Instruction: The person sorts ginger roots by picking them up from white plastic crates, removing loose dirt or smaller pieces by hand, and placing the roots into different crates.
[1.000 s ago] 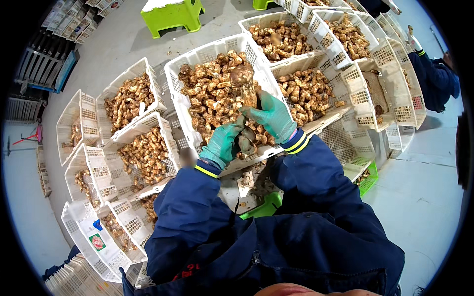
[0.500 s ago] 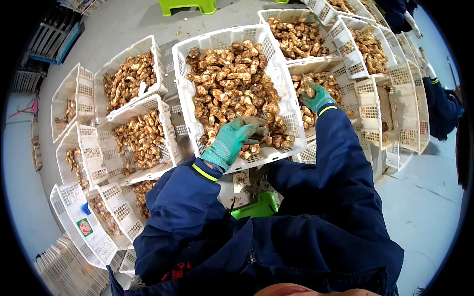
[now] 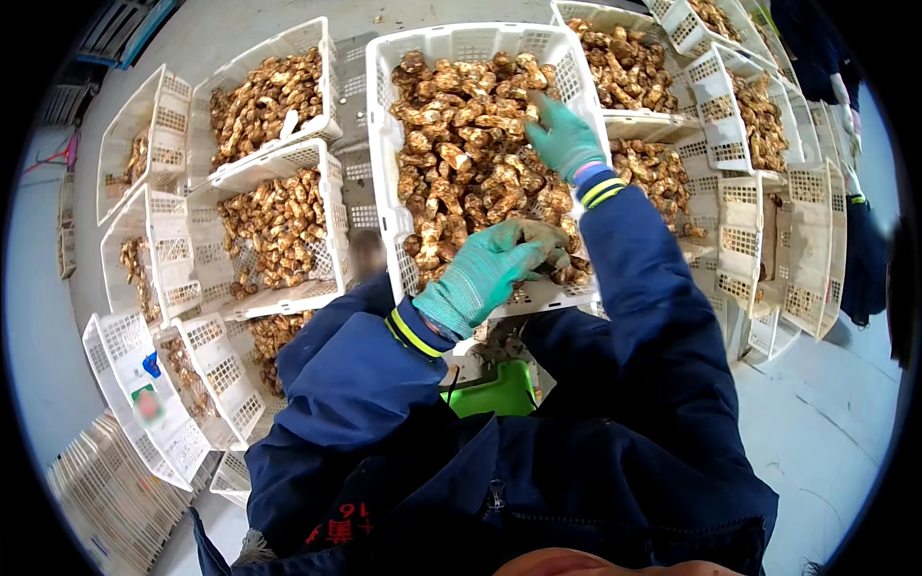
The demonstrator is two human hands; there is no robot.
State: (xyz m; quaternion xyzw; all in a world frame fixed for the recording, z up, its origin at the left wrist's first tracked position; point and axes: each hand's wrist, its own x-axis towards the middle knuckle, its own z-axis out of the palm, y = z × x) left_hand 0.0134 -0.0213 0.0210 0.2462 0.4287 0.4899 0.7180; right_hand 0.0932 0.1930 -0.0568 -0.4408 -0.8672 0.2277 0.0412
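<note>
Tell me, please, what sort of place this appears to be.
Probably a produce-handling workroom: white perforated crates hold brown, mushroom-like produce, and what looks like a crate stack stands at lower left.

pale grey-blue floor [image 3: 816,461]; dark slatted frame [image 3: 110,31]

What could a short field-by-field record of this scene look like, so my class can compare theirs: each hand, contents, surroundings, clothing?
Left hand: green-gloved, over the mushrooms near the closest edge of the central crate; grasp unclear
Right hand: green-gloved, fingers at mushrooms along the crate's right side; grasp unclear
Contents: brown and cream mushrooms, heaped
Surroundings: white side crates to left and right, several holding mushrooms
Clothing: navy sleeves, yellow cuff bands
</note>
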